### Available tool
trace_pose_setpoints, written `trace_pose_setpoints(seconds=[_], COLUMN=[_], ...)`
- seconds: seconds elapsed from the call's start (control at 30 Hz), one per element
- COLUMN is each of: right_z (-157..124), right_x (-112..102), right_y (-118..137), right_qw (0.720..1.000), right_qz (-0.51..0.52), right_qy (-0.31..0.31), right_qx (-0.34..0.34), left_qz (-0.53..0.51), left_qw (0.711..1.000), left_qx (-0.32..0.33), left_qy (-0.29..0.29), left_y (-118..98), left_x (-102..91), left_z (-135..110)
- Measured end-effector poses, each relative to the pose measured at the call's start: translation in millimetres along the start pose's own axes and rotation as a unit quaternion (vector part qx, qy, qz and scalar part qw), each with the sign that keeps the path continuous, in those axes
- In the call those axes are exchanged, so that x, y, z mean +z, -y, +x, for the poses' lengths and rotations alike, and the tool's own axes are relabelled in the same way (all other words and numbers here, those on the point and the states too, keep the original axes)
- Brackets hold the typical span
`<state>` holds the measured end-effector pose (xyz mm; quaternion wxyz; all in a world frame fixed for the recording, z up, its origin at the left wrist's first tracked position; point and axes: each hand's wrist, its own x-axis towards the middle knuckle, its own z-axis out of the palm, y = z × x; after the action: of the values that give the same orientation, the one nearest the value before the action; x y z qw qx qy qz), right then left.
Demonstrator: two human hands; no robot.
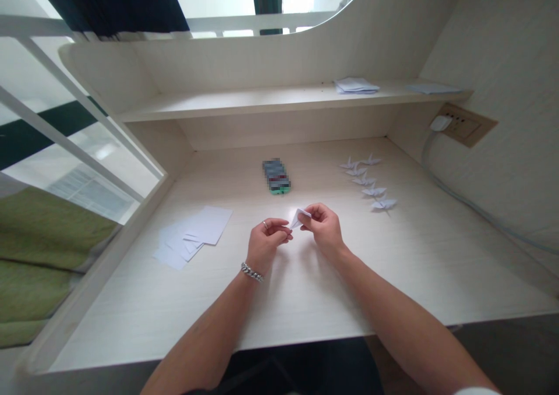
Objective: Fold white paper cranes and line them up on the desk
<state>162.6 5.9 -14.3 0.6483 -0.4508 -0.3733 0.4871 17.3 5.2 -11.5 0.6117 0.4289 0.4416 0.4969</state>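
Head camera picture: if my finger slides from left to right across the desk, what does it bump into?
Loose paper sheets → left hand → small folded paper → right hand → paper cranes

dark object (276, 175): pixelated | folded paper (297, 218): partly behind right hand (325, 229) | curtain (126, 4): cut by top edge

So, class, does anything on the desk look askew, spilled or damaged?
Nothing looks spilled or damaged. The paper sheets look askew: at the left of the desk they overlap at uneven angles, while the folded birds form a rough line on the right.
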Motion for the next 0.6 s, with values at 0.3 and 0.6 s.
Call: trace_pose_setpoints(seconds=[0.3, 0.6], right_z=[-0.3, 0.3], right_x=[-0.6, -0.7], right_y=[0.3, -4.0], right_qw=[1.000, 0.998], right_qz=[-0.004, -0.026], right_qy=[0.007, 0.045], right_qx=[0.005, 0.019], left_qz=[-0.002, 0.032], left_qw=[1.000, 0.999], left_qx=[0.006, 0.016], left_qy=[0.011, 0.032], left_y=[2.1, 2.6], left_x=[-0.3, 0.8], left_z=[0.8, 0.5])
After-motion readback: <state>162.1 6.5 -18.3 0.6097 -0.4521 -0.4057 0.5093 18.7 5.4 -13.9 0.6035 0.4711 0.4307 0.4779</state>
